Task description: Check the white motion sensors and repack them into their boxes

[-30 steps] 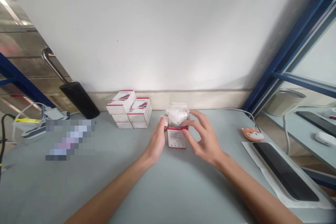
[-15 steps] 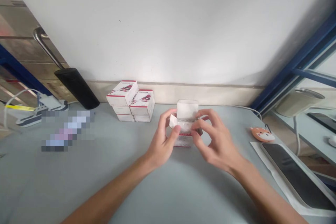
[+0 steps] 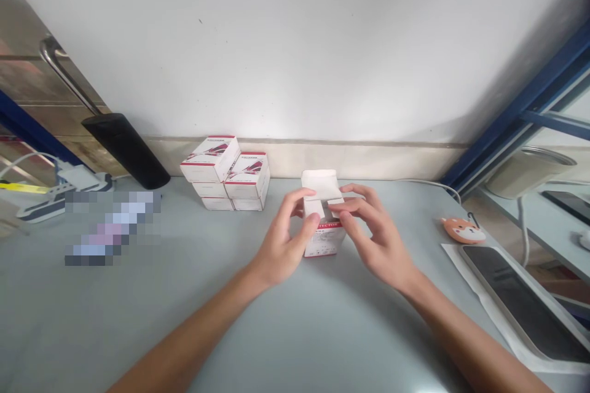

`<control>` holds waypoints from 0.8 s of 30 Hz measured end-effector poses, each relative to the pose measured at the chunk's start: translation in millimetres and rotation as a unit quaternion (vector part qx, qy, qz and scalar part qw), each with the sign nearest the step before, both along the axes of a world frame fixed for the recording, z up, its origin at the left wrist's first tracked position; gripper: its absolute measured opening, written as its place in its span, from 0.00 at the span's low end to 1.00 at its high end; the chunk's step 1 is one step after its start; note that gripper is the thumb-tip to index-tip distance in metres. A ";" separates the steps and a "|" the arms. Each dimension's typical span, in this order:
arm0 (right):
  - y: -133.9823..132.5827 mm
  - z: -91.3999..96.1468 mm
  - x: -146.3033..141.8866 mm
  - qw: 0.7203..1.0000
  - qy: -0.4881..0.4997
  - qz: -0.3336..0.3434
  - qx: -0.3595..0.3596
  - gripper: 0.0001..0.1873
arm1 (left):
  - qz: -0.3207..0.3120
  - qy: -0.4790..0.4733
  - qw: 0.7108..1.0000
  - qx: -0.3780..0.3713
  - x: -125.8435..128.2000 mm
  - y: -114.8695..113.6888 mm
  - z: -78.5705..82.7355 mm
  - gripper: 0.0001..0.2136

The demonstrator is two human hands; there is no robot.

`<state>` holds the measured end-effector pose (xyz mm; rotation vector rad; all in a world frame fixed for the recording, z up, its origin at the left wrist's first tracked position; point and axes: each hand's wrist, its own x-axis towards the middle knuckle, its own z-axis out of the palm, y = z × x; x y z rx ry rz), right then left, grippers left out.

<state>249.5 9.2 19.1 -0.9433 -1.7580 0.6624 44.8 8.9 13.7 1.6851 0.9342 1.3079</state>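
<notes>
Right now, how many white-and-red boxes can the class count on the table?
6: five stacked boxes by the wall, one opened box between the left hand and right hand. More may hide behind the stack.

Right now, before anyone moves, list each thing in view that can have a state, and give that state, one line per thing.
Red-and-white carton: upright, top flaps open.
Left hand: gripping the carton, thumb on its front.
Right hand: gripping the carton, fingertips at its top.
Small white-and-red boxes: closed, stacked two high in two piles.
Black-screened device: lying flat, screen dark.
</notes>
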 end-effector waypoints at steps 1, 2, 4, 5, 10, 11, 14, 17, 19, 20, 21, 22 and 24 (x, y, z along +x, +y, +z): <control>0.3 0.7 -0.4 0.999 0.036 0.007 -0.020 0.10 | -0.015 -0.042 0.998 -0.033 2.9 -2.3 1.2 0.19; 0.3 1.5 -1.0 0.996 0.075 0.017 -0.043 0.14 | -0.031 -0.078 0.994 -0.063 5.5 -4.3 2.5 0.22; -0.2 2.9 -2.4 0.986 0.136 0.042 -0.088 0.31 | -0.048 -0.129 0.985 -0.104 8.8 -6.7 5.0 0.30; -0.6 3.3 -3.0 0.981 0.149 0.054 -0.108 0.36 | -0.052 -0.138 0.983 -0.114 9.4 -6.8 6.0 0.33; 2.4 -3.4 -1.7 0.991 0.112 0.030 -0.071 0.16 | -0.053 -0.100 0.989 -0.100 3.8 2.3 4.8 0.26; 4.2 -5.9 -0.5 0.993 0.100 0.026 -0.047 0.13 | -0.055 -0.080 0.992 -0.082 1.9 4.5 3.7 0.22; 9.3 -11.3 3.3 0.997 0.077 0.030 -0.001 0.12 | -0.065 -0.026 0.997 -0.030 -2.1 8.2 -0.2 0.16; 10.1 -10.3 3.6 0.998 0.064 0.003 0.023 0.11 | -0.069 -0.017 0.997 -0.022 -3.4 8.1 -3.1 0.17; 8.5 -7.6 1.7 0.998 0.054 -0.015 0.037 0.09 | -0.069 -0.013 0.997 -0.017 -3.5 8.0 -4.2 0.18; 7.8 -6.4 0.9 0.998 0.049 -0.016 0.045 0.08 | -0.067 -0.007 0.998 -0.006 -3.5 8.3 -4.6 0.18; 7.4 -5.6 0.4 0.998 0.044 -0.010 0.054 0.08 | -0.065 0.002 0.998 0.013 -3.6 8.9 -4.9 0.17; 7.5 -5.2 0.6 0.997 0.040 0.001 0.062 0.08 | -0.061 0.013 0.997 0.041 -3.9 9.8 -5.2 0.16; 9.3 -5.8 2.9 0.996 0.028 0.024 0.082 0.09 | -0.056 0.034 0.993 0.099 -5.1 12.2 -6.0 0.15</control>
